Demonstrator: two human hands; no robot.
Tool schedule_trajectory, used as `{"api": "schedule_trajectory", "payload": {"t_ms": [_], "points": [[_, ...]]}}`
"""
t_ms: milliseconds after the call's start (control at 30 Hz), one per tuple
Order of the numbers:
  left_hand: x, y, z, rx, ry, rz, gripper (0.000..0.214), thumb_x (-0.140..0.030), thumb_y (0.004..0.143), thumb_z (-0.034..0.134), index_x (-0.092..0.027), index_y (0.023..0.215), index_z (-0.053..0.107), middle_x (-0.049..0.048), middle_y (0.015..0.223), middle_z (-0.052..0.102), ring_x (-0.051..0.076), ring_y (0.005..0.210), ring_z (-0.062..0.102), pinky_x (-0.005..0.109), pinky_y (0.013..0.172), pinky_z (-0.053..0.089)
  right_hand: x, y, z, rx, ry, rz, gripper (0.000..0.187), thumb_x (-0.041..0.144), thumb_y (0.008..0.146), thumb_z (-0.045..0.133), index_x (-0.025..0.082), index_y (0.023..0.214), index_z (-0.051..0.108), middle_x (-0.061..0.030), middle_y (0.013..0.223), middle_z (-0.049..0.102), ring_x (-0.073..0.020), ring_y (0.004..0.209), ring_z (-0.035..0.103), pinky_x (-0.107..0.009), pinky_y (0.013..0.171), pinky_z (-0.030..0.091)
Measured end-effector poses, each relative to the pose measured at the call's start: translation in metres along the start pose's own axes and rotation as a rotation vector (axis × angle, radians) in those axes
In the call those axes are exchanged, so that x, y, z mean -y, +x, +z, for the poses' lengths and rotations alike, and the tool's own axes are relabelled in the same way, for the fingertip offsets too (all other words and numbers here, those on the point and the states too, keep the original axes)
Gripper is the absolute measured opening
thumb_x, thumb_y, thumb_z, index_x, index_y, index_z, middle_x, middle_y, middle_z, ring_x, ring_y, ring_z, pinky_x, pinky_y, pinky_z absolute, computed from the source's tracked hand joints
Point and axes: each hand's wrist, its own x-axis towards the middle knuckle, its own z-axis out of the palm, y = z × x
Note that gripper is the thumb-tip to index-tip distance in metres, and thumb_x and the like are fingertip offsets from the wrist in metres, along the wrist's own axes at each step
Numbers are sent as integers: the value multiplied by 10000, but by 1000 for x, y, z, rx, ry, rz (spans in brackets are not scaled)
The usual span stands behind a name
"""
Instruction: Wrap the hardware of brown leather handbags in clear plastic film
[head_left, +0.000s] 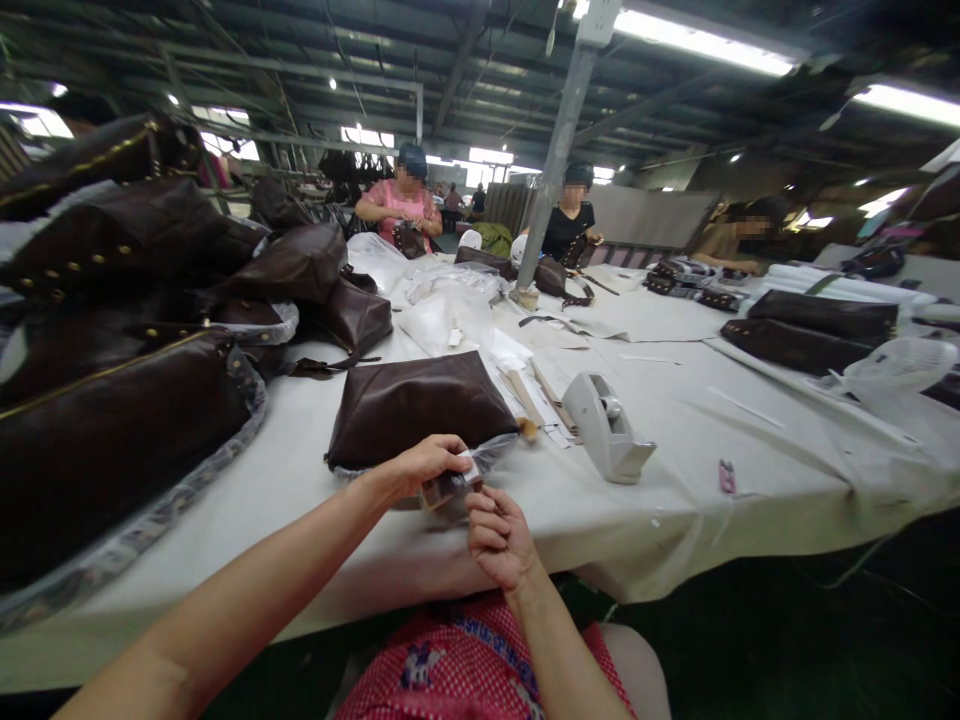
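My left hand (433, 462) is closed on a small brown piece (444, 488) that looks shiny, perhaps wrapped in clear film, with a white label (469, 466) under the thumb. My right hand (501, 535) is curled, its thumb and forefinger pinching at the right edge of the same piece. Both hands are above the table's front edge. Just behind them lies a dark brown leather bag (420, 405) on its side, with clear plastic film (495, 450) showing along its lower edge.
A grey tape dispenser (607, 430) stands right of the bag, beside paper strips (536, 395). Pink snips (726, 477) lie farther right. Brown bags (120, 420) are heaped at left; others (814, 330) lie right. Two people (401, 205) (574, 225) work across the white-covered table (675, 400).
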Motion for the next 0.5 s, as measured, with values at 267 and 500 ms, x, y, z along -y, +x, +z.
{"api": "schedule_trajectory", "payload": {"t_ms": [267, 500], "points": [[6, -10, 4, -12, 141, 77, 438, -308, 689, 656, -168, 1082, 520, -20, 791, 563, 135, 725, 549, 243, 650, 427, 0, 13, -7, 65, 33, 84, 231, 238, 915, 550, 154, 713, 477, 96, 558, 490, 40, 332, 356, -23, 291, 198], [-17, -58, -52, -533, 497, 553, 395, -431, 779, 517, -197, 1089, 590, 102, 1197, 620, 262, 1124, 557, 408, 997, 418, 21, -33, 5, -358, -637, -75, 335, 395, 747, 730, 163, 954, 607, 47, 614, 598, -6, 338, 355, -107, 298, 201]]}}
